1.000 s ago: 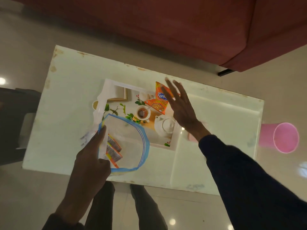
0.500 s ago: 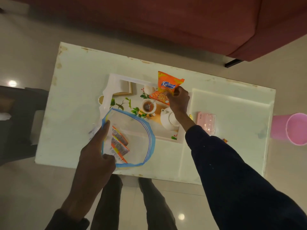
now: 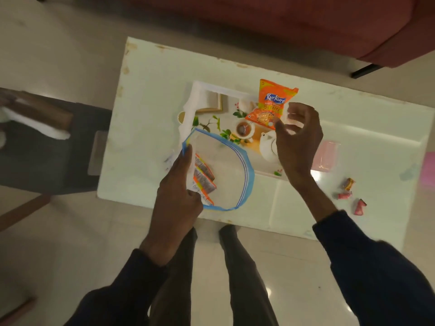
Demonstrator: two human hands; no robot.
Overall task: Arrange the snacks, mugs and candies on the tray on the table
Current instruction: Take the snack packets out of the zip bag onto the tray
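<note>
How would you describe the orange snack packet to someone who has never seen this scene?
Find the white table in front of the red sofa, then the tray printed with a tea set on it. The snack packet is at the tray's far right corner, by the right hand; it alone is bright orange with a blue Kurkure logo, outside the clear bag.

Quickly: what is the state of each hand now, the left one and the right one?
Left hand: closed, gripping the rim of the zip bag.
Right hand: closed, pinching the lower corner of the orange snack packet.
</note>
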